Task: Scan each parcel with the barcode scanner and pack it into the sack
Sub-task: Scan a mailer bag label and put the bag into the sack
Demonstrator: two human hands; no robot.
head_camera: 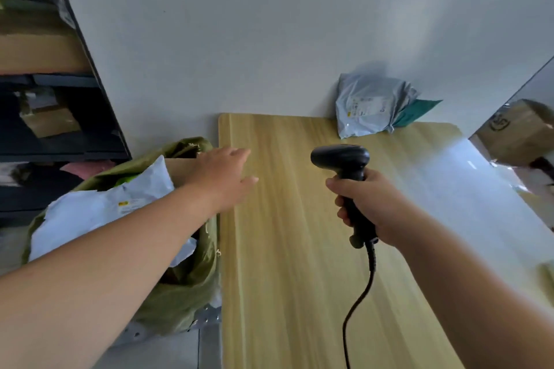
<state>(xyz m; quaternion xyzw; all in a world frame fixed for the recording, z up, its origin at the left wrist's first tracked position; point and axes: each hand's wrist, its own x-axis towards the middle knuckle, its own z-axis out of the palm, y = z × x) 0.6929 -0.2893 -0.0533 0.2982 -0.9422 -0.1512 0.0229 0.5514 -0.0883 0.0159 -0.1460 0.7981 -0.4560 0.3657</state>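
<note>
My right hand grips the handle of a black barcode scanner above the middle of the wooden table; its cable hangs down toward the near edge. My left hand is open and empty, fingers straight, hovering over the table's left edge beside the sack. The green sack stands open left of the table with white parcels and a brown box inside. A pile of grey parcels with a teal one beneath leans against the wall at the table's far right.
A white wall backs the table. Dark shelving with cardboard boxes stands at the left. A cardboard box sits beyond the table's right edge.
</note>
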